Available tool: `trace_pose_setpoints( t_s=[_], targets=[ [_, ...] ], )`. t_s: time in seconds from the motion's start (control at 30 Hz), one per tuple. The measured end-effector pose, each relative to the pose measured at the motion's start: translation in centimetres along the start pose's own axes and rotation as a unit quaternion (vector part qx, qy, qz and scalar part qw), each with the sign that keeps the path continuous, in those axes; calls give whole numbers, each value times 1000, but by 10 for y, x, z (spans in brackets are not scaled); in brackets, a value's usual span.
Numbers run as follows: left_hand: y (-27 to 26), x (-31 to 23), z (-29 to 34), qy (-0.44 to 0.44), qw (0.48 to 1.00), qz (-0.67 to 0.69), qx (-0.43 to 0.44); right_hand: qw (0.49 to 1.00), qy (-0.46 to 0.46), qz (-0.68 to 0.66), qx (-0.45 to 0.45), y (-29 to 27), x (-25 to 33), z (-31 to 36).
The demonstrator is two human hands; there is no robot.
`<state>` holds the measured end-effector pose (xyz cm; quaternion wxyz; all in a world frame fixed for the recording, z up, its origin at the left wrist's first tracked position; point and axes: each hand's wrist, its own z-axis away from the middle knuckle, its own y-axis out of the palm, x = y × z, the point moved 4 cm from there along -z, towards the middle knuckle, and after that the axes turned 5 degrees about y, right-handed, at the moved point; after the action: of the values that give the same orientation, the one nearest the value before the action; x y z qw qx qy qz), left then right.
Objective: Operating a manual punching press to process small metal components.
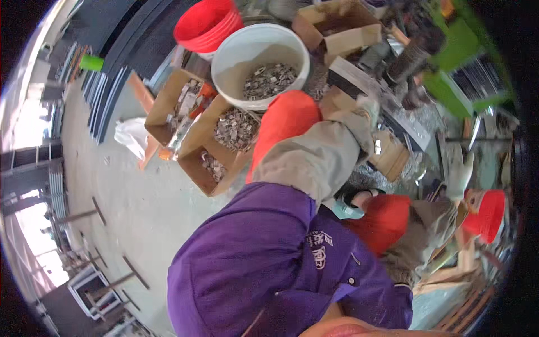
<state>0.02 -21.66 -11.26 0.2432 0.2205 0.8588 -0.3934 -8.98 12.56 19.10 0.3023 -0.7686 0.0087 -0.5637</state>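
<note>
My left hand (368, 109), in a pale glove at the end of a grey sleeve cover, is beside a long silver-and-black metal piece (356, 78). Its fingers are blurred, and I cannot tell whether they grip it. Over at the right, my right hand (459, 171) wears a white glove, with fingers that look stretched and apart. A shiny narrow metal strip (476, 132) shows just beyond it. Between the hands lie a brown cardboard piece (390, 157) and crinkled clear plastic wrap (415, 118).
A white bucket (222, 62) and cardboard boxes (193, 149) hold many small metal parts. Red buckets (205, 28) stand behind, and a red container (491, 216) is at the right. Another open carton (351, 42) and a green machine frame (449, 92) are at the far side.
</note>
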Motion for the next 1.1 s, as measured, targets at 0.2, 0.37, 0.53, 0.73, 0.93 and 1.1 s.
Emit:
trace_pose_setpoints(
  t_s=[0.2,0.37,0.53,0.73,0.93,1.1],
  targets=[
    [-32,-41,-205,-235,955,-177,48,984,75,152,-58,-105,-93,69],
    [-111,-201,-26,-601,744,-276,-92,975,179,108,-78,-94,-97,41],
    [-46,-165,153,-761,617,-193,-57,970,41,219,-99,-83,-86,52],
    [56,-79,258,-799,586,-133,14,951,201,145,-185,-68,-60,56],
    [98,-45,293,-767,637,-67,44,931,220,194,-220,-80,-70,63],
    [107,-44,309,-510,850,124,38,931,208,237,-185,-87,-66,59]
  ],
)
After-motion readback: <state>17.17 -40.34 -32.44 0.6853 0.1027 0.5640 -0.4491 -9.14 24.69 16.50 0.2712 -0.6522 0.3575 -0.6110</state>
